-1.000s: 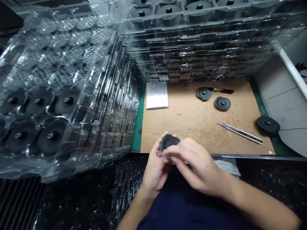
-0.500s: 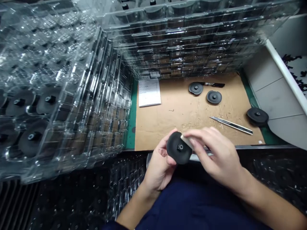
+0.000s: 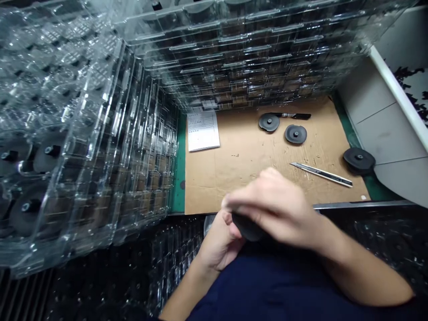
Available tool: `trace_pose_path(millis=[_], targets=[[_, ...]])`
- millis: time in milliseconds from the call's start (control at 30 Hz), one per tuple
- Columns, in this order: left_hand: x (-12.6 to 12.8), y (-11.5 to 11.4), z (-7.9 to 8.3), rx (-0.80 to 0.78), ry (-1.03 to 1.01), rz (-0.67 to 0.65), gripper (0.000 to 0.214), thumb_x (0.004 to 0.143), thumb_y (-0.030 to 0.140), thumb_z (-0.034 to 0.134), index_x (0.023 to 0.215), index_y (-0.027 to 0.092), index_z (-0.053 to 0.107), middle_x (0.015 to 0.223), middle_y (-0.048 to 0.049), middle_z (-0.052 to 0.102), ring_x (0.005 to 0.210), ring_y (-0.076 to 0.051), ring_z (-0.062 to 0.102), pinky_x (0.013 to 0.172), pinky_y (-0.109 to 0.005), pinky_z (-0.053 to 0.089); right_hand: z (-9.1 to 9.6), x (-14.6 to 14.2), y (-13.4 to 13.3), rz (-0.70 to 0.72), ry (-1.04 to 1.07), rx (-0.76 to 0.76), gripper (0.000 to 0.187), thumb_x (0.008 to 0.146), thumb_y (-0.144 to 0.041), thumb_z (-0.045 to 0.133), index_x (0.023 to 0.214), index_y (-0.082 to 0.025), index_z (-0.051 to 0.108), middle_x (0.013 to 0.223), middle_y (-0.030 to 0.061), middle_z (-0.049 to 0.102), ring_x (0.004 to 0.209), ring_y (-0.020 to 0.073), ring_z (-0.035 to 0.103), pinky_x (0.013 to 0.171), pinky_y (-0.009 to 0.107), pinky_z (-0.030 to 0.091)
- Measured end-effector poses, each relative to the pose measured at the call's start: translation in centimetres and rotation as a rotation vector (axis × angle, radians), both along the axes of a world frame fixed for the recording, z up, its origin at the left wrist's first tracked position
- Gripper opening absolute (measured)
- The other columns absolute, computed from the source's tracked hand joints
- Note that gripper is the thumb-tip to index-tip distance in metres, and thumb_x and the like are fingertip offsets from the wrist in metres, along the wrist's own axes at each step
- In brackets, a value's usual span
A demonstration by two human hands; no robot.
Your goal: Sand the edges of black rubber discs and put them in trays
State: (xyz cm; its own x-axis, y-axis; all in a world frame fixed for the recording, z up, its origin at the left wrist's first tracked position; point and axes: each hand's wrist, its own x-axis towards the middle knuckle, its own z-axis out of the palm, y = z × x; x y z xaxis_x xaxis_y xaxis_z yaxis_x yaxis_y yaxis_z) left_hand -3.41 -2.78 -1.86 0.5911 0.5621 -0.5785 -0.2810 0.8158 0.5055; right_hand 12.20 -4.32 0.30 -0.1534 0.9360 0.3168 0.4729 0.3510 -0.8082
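My left hand is closed round the rim of a black round disc, near the front edge of the worktop. My right hand, blurred by motion, reaches across the disc and hides its hub and much of its face. Its fingers are pinched together by the disc's far-left rim, where the small pale piece they held a moment ago is hard to make out. On the cardboard sheet lie two similar discs, one by a black marker pen and another nearer. A slim craft knife lies right of my hands.
Clear plastic trays with black discs are stacked high at the left and along the back. A paper slip lies at the cardboard's back left. More black discs sit by the grey panel at the right.
My right hand has swept left across the disc, from its right rim to its far-left rim, covering the hub. My left hand still holds the disc. The view has shifted slightly.
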Motion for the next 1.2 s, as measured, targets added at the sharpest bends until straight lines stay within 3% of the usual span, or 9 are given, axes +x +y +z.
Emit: trace_pose_path(millis=[100,200,333,467,733,833,933,1067,1200], targets=[[-0.1,0.2,0.2,-0.042,-0.132,-0.02,0.066,0.053,0.037,0.083,0.114,0.025,0.059,0.109,-0.0074,0.067,0.098,-0.029,0.065,0.079,-0.034,0.054,-3.4,2.6,0.6,-0.277,0.12,-0.314,0.023,0.09,-0.029,0.049,0.11,-0.025,0.061,0.1,0.0012,0.067,0.08,0.0142,0.06,0.068,0.027,0.046],[-0.3,0.3,-0.1,-0.043,-0.166,0.01,0.066,0.059,0.035,0.08,0.12,0.03,0.054,0.117,-0.0083,0.064,0.104,-0.03,0.063,0.081,-0.035,0.054,-7.7,4.1,0.1,-0.338,0.027,-0.493,0.026,0.09,-0.032,0.047,0.111,-0.025,0.061,0.096,0.0023,0.067,0.076,0.0157,0.061,0.064,0.027,0.049],[-0.3,0.4,-0.8,-0.045,-0.159,0.064,0.066,0.06,0.036,0.078,0.121,0.03,0.053,0.123,-0.0088,0.061,0.107,-0.031,0.061,0.083,-0.034,0.054,-11.5,3.3,-1.7,-0.414,-0.108,-0.464,0.032,0.088,-0.032,0.048,0.115,-0.021,0.061,0.109,0.0106,0.056,0.094,0.0228,0.058,0.081,0.039,0.049],[-0.3,0.7,-1.3,-0.042,-0.133,0.114,0.066,0.066,0.039,0.073,0.126,0.028,0.049,0.129,-0.0103,0.056,0.111,-0.03,0.059,0.089,-0.036,0.052,-12.6,2.0,-2.4,-0.492,-0.188,-0.38,0.05,0.079,-0.038,0.061,0.125,-0.02,0.054,0.126,0.015,0.04,0.11,0.0304,0.048,0.092,0.05,0.042],[-0.6,1.1,-1.7,-0.026,-0.141,0.166,0.048,0.084,0.038,0.055,0.13,0.028,0.044,0.131,-0.0117,0.055,0.116,-0.028,0.056,0.094,-0.036,0.048,-11.9,2.2,-2.6,-0.522,0.026,-0.367,0.033,0.089,-0.036,0.048,0.114,-0.018,0.061,0.105,0.0106,0.056,0.094,0.0212,0.057,0.087,0.041,0.047],[-0.6,1.1,-1.8,-0.035,-0.132,0.188,0.048,0.086,0.035,0.053,0.131,0.026,0.042,0.131,-0.0123,0.055,0.117,-0.029,0.055,0.097,-0.037,0.046,-11.4,1.7,-3.2,-0.509,0.206,-0.453,0.032,0.093,-0.036,0.04,0.112,-0.016,0.058,0.084,0.0052,0.062,0.065,0.0134,0.059,0.065,0.03,0.052],[-0.5,1.1,-1.9,-0.047,-0.11,0.201,0.048,0.086,0.033,0.054,0.132,0.025,0.042,0.133,-0.0121,0.053,0.118,-0.028,0.054,0.1,-0.039,0.043,-10.7,1.2,-3.4,-0.485,0.359,-0.532,0.031,0.093,-0.037,0.04,0.111,-0.015,0.052,0.066,-0.0009,0.058,0.045,0.009,0.05,0.044,0.022,0.045],[-0.4,0.9,-2.0,-0.043,-0.078,0.19,0.05,0.083,0.032,0.059,0.131,0.024,0.046,0.133,-0.0108,0.053,0.118,-0.027,0.054,0.101,-0.04,0.042,-7.5,0.6,-2.7,-0.447,0.496,-0.544,0.03,0.088,-0.036,0.053,0.112,-0.018,0.052,0.077,0.0003,0.059,0.056,0.0095,0.053,0.045,0.02,0.043],[-0.2,0.6,-2.4,-0.021,-0.041,0.146,0.055,0.077,0.029,0.068,0.128,0.024,0.05,0.126,-0.0092,0.058,0.115,-0.023,0.055,0.099,-0.035,0.044,-2.9,-1.0,-1.3,-0.348,0.314,-0.31,0.025,0.089,-0.022,0.051,0.112,-0.021,0.058,0.094,0.0035,0.062,0.081,0.0129,0.058,0.069,0.025,0.048]])
